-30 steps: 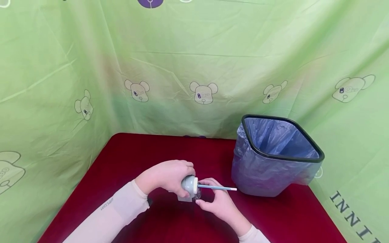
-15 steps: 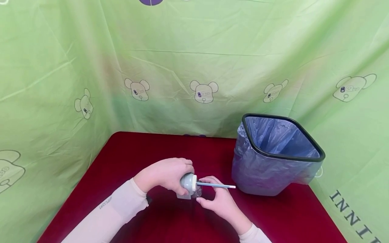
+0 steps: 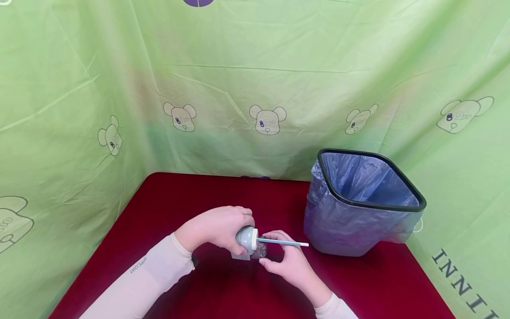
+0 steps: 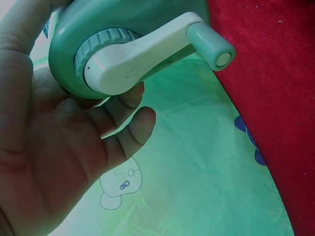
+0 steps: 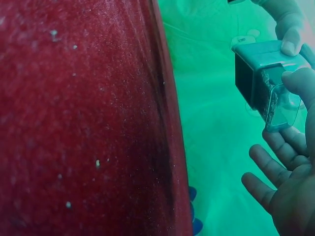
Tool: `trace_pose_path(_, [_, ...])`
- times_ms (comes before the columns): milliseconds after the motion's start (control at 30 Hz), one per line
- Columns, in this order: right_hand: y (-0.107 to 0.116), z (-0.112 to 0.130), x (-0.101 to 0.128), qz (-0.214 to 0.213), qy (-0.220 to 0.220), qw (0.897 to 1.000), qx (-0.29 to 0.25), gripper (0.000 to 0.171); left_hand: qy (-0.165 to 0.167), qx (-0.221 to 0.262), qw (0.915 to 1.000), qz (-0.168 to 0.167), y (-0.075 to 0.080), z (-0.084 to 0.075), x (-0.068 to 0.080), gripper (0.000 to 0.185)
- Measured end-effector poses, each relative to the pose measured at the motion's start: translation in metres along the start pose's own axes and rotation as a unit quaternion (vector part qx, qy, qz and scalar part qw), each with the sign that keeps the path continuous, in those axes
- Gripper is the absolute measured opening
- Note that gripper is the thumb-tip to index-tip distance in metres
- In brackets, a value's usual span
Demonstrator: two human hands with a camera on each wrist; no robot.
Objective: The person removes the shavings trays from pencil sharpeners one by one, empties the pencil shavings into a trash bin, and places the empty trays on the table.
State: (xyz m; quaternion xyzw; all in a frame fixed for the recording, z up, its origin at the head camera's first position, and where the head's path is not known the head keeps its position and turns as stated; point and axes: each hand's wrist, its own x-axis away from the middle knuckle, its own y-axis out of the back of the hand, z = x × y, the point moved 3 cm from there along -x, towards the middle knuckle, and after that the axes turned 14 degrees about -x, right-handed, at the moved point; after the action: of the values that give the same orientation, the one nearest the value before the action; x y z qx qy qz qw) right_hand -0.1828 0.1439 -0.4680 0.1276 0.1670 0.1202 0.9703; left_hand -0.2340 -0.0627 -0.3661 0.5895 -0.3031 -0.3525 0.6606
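Note:
My left hand (image 3: 225, 227) grips a grey-green crank pencil sharpener (image 3: 244, 238) above the table. A blue pencil (image 3: 280, 242) sticks out of its cream front ring, pointing right. In the left wrist view the white crank arm (image 4: 133, 58) with its green knob (image 4: 210, 46) shows close to my palm. With thumb and fingers, my right hand (image 3: 292, 265) pinches the clear shavings drawer (image 3: 259, 250), which stands partly out of the sharpener body. The right wrist view shows dark shavings (image 5: 268, 93) inside the drawer.
A bin (image 3: 334, 248) with a black rim and a blue plastic liner stands at the table's right side. The red table (image 3: 207, 195) ends at a patterned green curtain (image 3: 223, 88) behind and at the sides. Small pale specks lie on the red cloth.
The clear drawer has come a little further out of the sharpener toward the right, drawn by my right hand. My left hand stays around the sharpener, nearly still.

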Motion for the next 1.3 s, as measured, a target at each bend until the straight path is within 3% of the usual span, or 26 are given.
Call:
trace_pose_path(633, [0.007, 0.001, 0.005, -0.014, -0.013, 1.000, 0.000, 0.055, 0.003, 0.002, 1.0000, 0.004, 0.002, 0.000, 0.003, 0.045])
trace_pose_path(1300, [0.014, 0.000, 0.007, -0.017, 0.026, 0.999, 0.026, 0.058, 0.002, 0.006, 1.0000, -0.005, 0.002, 0.001, 0.003, 0.043])
